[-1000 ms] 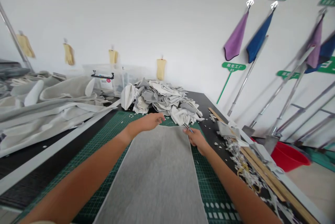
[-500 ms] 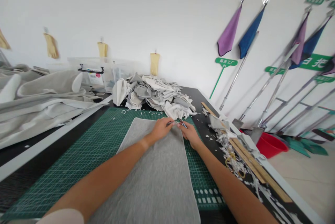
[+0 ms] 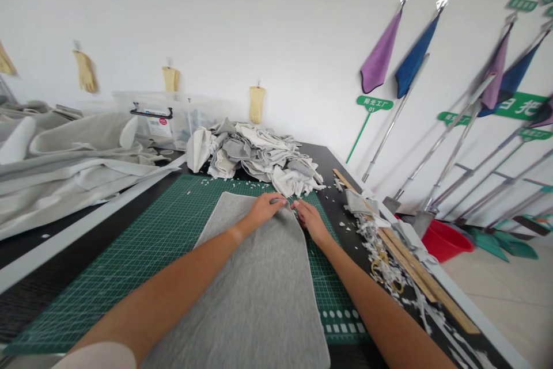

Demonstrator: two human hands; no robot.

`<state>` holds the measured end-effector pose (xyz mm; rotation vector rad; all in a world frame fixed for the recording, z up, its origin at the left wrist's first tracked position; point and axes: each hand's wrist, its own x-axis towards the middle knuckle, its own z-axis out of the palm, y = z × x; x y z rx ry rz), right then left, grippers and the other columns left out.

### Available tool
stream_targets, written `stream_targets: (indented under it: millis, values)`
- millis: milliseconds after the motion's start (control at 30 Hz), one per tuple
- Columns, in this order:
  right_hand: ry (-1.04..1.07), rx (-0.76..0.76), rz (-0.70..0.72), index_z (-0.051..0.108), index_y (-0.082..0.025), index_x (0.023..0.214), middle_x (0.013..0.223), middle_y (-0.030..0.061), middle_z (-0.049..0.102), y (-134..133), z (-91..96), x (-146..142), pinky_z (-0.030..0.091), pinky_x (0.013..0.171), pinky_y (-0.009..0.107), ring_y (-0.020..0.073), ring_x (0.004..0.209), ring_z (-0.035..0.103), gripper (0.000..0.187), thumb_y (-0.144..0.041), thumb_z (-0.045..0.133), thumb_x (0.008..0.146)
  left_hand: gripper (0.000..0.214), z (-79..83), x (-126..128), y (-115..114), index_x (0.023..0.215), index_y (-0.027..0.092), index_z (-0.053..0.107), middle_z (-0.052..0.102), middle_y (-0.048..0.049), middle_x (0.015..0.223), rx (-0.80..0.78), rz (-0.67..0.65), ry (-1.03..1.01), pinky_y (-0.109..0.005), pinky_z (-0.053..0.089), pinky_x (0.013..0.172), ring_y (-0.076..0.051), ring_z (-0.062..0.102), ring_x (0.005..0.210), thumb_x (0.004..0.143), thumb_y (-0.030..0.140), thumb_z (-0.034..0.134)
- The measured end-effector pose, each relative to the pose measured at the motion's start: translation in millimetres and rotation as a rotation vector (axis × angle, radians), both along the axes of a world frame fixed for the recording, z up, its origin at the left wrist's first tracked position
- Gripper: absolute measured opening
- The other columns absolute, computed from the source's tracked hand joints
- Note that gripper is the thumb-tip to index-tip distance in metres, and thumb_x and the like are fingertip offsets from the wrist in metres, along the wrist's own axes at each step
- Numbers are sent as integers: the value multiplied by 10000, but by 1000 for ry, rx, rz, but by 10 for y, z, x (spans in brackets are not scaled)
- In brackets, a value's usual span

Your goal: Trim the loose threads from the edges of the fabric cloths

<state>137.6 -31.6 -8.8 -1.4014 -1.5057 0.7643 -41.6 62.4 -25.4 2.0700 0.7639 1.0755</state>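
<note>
Cloth (image 3: 259, 277), grey with a pale edge, is lying lengthwise on the green cutting mat (image 3: 164, 248), running from close to the mat's far edge out past its near one; that is what the head view is showing me. Its far right corner is rising slightly, and trouble could be starting there: only a small pinch seems to be holding it, so it could be slipping or puckering if the hands are tugging unevenly. Pale offcuts (image 3: 370, 235) are cluttering the table's (image 3: 318, 157) right side, and a passing sleeve or arm could be dragging some onto the mat. The left hand (image 3: 266, 209) is reaching over the cloth, arm slanting across it, thumb and fingers gripping that corner. The right hand (image 3: 311, 222) is angling in over the mat's right edge, fingers curling, tips nearly meeting the left's; whether they are grasping anything, I cannot tell.
</note>
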Motion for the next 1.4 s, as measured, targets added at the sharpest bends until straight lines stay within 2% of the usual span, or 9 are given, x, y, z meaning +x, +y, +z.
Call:
stream_targets:
  millis: [200,400,667,967,1400]
  values:
    - [-182,153,-20,520,-203,766,732,-16,515,-28,17,-38,356,643,237,148,707,484,439,-576,413,970,281,10,-28,7,964,178,778,767,-51,1002,-54,-50,-54,-295,497,907,-219,686,965,872,369,594]
    - [-304,198,-85,489,-214,763,722,-13,537,4,-40,-39,362,674,249,161,699,509,465,-573,319,1004,288,-5,-33,24,969,162,774,765,-57,992,-77,-77,-74,-301,500,897,-221,686,948,866,363,594]
    - [-386,148,-82,591,-230,883,764,-9,613,-48,14,-83,361,658,247,170,711,572,438,-604,384,980,288,5,-29,20,952,154,772,761,-63,977,-80,-112,-94,-285,495,886,-217,680,949,875,363,589]
    - [-397,118,-79,562,-243,907,765,-9,614,-93,7,-78,367,676,248,179,725,593,421,-581,333,1006,284,15,-24,18,939,152,779,764,-63,957,-110,-157,-108,-290,494,884,-214,679,938,871,358,595]
    - [-450,104,-66,522,-249,928,756,-2,589,-125,26,-90,334,644,247,187,707,593,383,-554,310,1023,312,20,-22,-4,955,155,791,777,-63,989,-126,-130,-63,-293,501,893,-217,692,947,864,389,606]
